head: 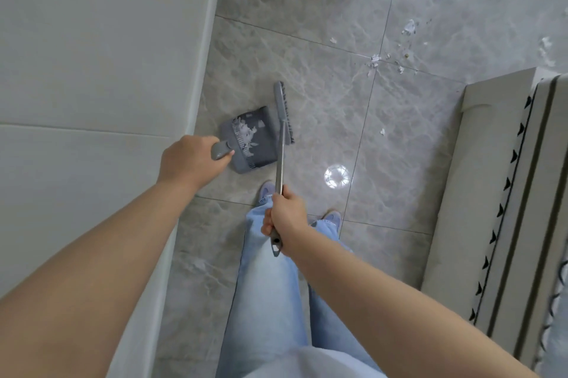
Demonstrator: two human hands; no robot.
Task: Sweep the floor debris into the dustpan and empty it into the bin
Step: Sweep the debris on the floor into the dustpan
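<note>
A grey dustpan (261,156) rests on the tiled floor near the left wall, with white paper scraps (247,133) lying inside it. My left hand (189,159) is shut on the dustpan's handle. My right hand (284,220) grips the metal handle of a grey broom (283,110), whose head stands along the dustpan's open right edge. More white debris (376,60) lies scattered on the floor at the upper right, and one scrap (382,131) sits alone to the right of the broom. No bin is in view.
A white tiled wall (92,85) runs along the left. A pale cabinet or furniture edge with black patterned trim (504,193) stands at the right. My legs in light jeans and my shoes (267,190) are right below the dustpan. A bright light reflection (336,176) shines on the floor.
</note>
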